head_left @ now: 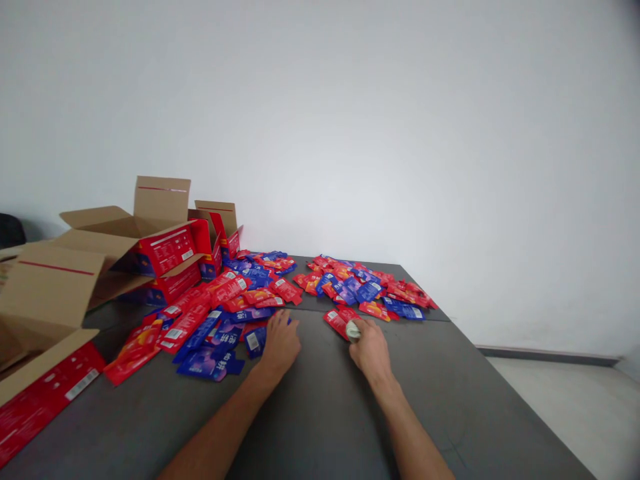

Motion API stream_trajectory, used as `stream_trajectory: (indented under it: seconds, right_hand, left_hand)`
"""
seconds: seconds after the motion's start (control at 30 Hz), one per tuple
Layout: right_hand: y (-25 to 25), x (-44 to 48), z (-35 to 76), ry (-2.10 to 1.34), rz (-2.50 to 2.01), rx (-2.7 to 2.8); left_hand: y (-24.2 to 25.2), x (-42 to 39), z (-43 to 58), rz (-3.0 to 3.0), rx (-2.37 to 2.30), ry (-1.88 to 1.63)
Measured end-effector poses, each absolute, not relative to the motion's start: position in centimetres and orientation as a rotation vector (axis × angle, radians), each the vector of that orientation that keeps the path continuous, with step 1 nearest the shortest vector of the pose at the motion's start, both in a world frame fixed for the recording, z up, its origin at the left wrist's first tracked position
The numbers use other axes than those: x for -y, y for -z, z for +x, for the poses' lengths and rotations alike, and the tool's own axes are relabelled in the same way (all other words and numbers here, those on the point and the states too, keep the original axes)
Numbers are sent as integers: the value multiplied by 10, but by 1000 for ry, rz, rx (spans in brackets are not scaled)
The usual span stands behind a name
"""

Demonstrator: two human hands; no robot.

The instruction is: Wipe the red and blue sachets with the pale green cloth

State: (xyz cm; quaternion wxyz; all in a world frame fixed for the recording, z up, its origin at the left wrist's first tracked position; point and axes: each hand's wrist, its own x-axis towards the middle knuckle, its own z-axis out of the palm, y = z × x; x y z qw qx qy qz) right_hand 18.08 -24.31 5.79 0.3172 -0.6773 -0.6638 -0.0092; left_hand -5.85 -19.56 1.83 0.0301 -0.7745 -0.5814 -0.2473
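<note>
At the middle of the dark table, we see the right hand with fingers closed around a small pale wad, its material too small to make out. Just beyond those fingers, and partly behind the wad, lies a red packet. We find the left hand palm down with fingers curled, at the right edge of the left pile of red and blue packets, next to a blue packet; we cannot tell whether it grips anything. Farther out, beyond the right hand, we have the right pile, also red and blue. Left of the left pile stand open cardboard boxes, flaps raised, and behind everything rises a pale wall.
</note>
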Motion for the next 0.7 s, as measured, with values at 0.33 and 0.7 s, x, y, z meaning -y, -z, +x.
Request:
stream_trajectory:
  seconds: [0.33,0.7]
  right_hand:
    - [-52,238,193,6,-1851,1682]
    - [-52,238,190,-9,-1778,1638]
  left_hand:
    - [-25,163,36,-3067,1347,533]
    - [-24,195,11,-2772,1380,436]
